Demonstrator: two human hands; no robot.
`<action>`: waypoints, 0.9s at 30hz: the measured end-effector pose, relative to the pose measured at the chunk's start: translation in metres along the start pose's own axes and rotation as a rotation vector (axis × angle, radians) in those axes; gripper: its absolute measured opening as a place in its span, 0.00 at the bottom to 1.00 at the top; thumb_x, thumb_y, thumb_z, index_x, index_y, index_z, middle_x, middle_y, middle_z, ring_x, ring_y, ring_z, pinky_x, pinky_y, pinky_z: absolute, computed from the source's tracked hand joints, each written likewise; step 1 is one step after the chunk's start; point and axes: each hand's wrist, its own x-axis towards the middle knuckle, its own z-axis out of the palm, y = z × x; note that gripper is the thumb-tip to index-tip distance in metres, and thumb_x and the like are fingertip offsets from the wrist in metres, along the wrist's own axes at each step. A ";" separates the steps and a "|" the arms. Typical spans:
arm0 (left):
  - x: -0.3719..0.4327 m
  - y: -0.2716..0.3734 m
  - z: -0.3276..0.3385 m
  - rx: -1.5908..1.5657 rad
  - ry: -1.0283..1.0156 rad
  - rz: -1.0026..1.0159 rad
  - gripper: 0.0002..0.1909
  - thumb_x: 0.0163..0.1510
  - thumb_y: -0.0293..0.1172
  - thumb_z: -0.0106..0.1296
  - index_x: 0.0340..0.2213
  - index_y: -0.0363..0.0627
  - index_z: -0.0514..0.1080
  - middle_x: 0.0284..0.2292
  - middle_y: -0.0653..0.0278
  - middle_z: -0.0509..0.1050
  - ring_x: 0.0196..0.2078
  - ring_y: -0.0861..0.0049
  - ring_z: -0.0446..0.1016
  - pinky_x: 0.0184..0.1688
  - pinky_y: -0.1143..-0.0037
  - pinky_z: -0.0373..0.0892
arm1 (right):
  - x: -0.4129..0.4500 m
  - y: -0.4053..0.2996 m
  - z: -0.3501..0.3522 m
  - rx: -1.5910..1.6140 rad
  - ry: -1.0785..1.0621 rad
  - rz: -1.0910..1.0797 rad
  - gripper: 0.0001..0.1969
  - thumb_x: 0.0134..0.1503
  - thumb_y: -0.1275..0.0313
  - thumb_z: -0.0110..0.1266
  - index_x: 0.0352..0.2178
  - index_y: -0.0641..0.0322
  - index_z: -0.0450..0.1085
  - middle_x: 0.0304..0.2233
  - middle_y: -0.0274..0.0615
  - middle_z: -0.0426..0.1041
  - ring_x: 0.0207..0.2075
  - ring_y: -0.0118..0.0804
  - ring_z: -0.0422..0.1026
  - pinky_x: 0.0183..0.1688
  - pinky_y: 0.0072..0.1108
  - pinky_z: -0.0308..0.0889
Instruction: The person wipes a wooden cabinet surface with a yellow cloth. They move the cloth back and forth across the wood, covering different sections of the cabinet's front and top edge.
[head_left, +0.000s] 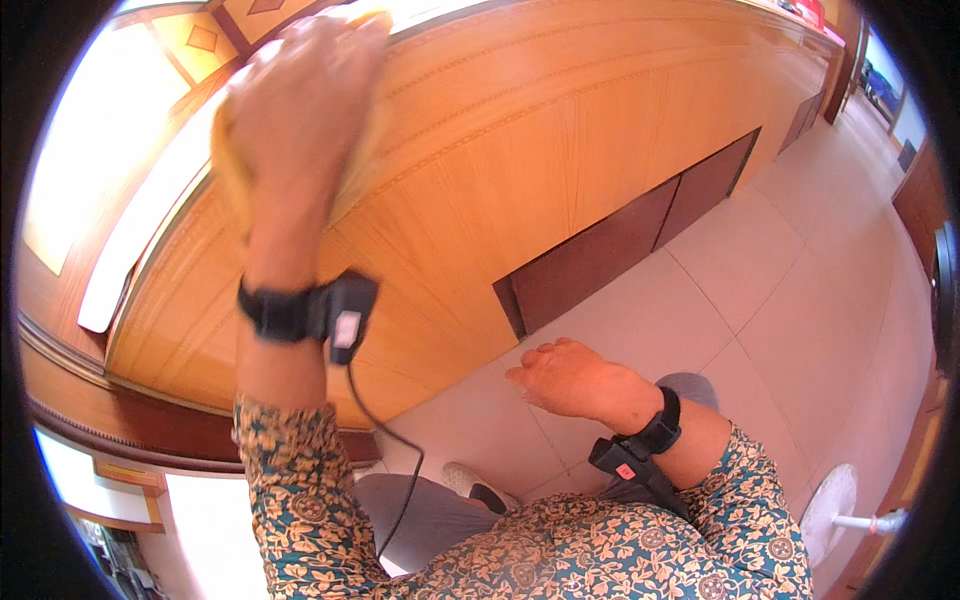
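My left hand (307, 105) is raised against the wooden counter's upper edge, blurred. A yellow cloth (231, 161) is in its grip and shows on both sides of the hand and wrist. Beneath it runs the light wood-grain front panel (450, 202) of the counter. My right hand (574, 379) hangs over the tiled floor, away from the counter, with loosely bent fingers and nothing seen in it; its palm is hidden. Each wrist wears a black strap with a small box, and a cable (390, 431) runs down from the left one.
Dark recessed panels (592, 262) line the counter's base by the floor tiles (757, 292). A round white stand base with a pole (832, 510) stands at lower right. A red object (808, 11) sits at the counter's far end. A doorway (874, 82) opens at upper right.
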 end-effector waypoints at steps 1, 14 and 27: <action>0.014 0.018 -0.008 0.016 -0.072 0.021 0.16 0.56 0.37 0.41 0.45 0.52 0.68 0.42 0.66 0.72 0.42 0.65 0.72 0.42 0.66 0.68 | 0.000 -0.001 0.002 -0.003 -0.017 -0.004 0.12 0.50 0.66 0.51 0.36 0.55 0.68 0.33 0.43 0.71 0.39 0.46 0.71 0.43 0.33 0.65; 0.070 0.130 0.014 -0.434 0.794 0.387 0.12 0.48 0.33 0.44 0.35 0.46 0.69 0.32 0.63 0.72 0.39 0.68 0.69 0.40 0.66 0.65 | -0.006 0.008 0.010 0.009 0.066 -0.033 0.12 0.51 0.66 0.49 0.38 0.55 0.67 0.32 0.42 0.70 0.37 0.46 0.71 0.42 0.32 0.65; -0.156 0.208 0.100 0.018 0.129 0.683 0.27 0.54 0.37 0.37 0.55 0.40 0.58 0.56 0.59 0.59 0.60 0.67 0.55 0.60 0.68 0.52 | 0.000 0.009 0.005 0.027 -0.002 -0.003 0.12 0.50 0.65 0.51 0.36 0.56 0.68 0.34 0.44 0.72 0.38 0.46 0.72 0.39 0.34 0.67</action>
